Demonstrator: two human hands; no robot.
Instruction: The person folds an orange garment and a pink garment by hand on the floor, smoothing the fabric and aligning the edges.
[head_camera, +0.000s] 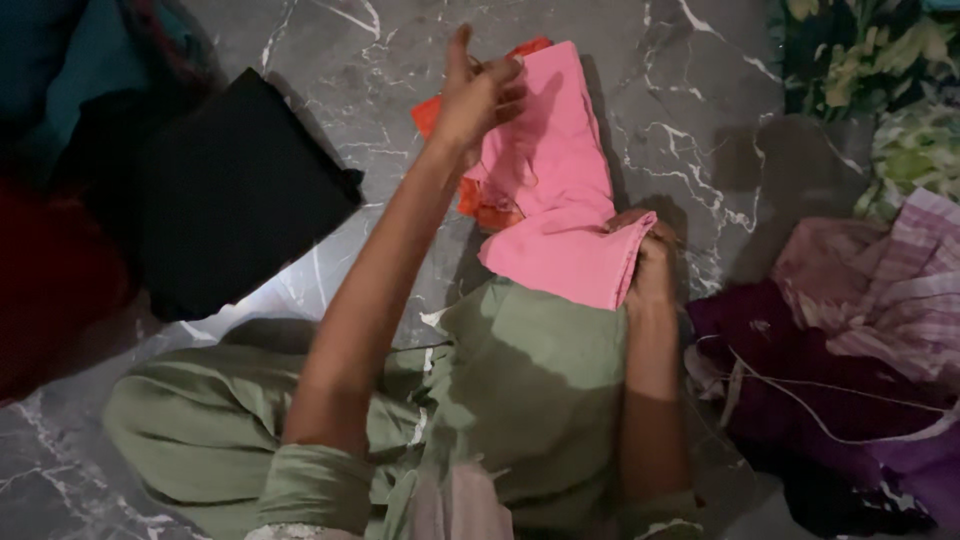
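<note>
A pink garment (560, 170) with an orange lining (478, 200) showing at its left edge hangs folded in front of me above the marble floor. My left hand (478, 92) is raised and pinches the garment's upper left edge, thumb sticking up. My right hand (650, 270) grips the folded lower end of the pink cloth, partly hidden behind it. Below both hands lies my lap in green clothing (520, 380).
A folded black cloth (235, 190) lies on the grey marble floor (680, 90) at the left, with dark red and teal fabric beyond. A heap of purple, striped pink and floral clothes (860, 330) is piled at the right.
</note>
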